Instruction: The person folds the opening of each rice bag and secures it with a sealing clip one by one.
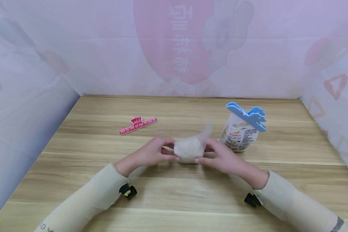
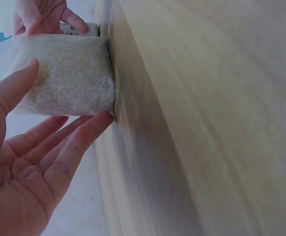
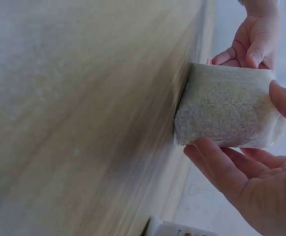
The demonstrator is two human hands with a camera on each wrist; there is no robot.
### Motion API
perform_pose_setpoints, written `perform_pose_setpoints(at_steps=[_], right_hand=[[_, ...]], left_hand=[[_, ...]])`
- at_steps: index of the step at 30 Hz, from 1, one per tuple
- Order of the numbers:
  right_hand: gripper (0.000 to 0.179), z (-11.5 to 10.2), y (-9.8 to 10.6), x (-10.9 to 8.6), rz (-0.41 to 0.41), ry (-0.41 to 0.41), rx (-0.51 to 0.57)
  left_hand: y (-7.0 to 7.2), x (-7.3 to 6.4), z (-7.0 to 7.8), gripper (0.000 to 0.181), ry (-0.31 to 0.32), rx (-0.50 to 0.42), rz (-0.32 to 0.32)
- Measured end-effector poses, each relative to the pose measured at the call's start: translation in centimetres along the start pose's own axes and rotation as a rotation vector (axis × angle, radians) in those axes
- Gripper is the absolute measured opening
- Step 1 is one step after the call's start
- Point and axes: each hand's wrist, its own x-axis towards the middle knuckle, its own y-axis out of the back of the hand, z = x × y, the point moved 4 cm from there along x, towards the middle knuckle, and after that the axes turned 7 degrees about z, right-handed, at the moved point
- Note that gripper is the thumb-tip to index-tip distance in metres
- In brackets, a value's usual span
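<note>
A clear plastic bag of rice (image 1: 188,149) stands on the table between both hands, its loose see-through top sticking up toward the right in the head view. My left hand (image 1: 155,152) holds the bag's left side, the thumb on the plastic and the fingers spread along its lower part. On the opposite side, my right hand (image 1: 224,158) grips the bag the same way. The wrist views show the pale grains (image 2: 66,73) packed tight behind the plastic, with the bag's base at the wooden surface.
Behind my right hand stands a printed white packet (image 1: 239,133), its top pinched by a blue clip (image 1: 247,116). A red clip with a piano-key pattern (image 1: 138,126) lies at the back left of the wooden table (image 1: 174,199). Printed cloth walls (image 1: 104,58) enclose the table.
</note>
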Motion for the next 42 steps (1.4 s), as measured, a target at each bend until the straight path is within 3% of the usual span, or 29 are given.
perform_pose_setpoints(at_steps=[13,21,24,27,31,33,36,42], right_hand=[[0.055,0.0,0.2,-3.1,0.014,-0.069,-0.080],[0.050,-0.3,0.3,-4.1,0.012,-0.090,-0.019],[0.052,-0.3,0.3,-4.1,0.012,-0.089,0.005],[0.053,-0.5,0.4,-4.1,0.021,-0.061,0.027],[0.058,-1.1,0.8,-3.7,0.069,0.019,0.064],[0.061,-1.6,1.2,-3.6,0.102,0.055,0.090],[0.063,-2.5,1.8,-3.6,0.159,0.111,0.124],[0.044,-4.5,3.0,-3.4,0.286,0.343,0.199]], left_hand=[[-1.6,-0.8,0.9,0.038,0.016,-0.033,-0.071],[-2.2,-1.2,1.5,0.038,0.018,-0.038,-0.088],[-2.1,-1.2,1.6,0.039,-0.004,-0.006,-0.094],[-1.8,-1.3,1.9,0.048,-0.039,0.113,-0.084],[-1.2,-1.6,3.0,0.070,-0.081,0.280,0.015],[-1.0,-1.8,4.0,0.074,-0.126,0.288,0.092],[-1.1,-2.1,5.7,0.067,-0.242,0.253,0.207],[-1.8,-2.5,8.7,0.039,-0.486,0.234,0.372]])
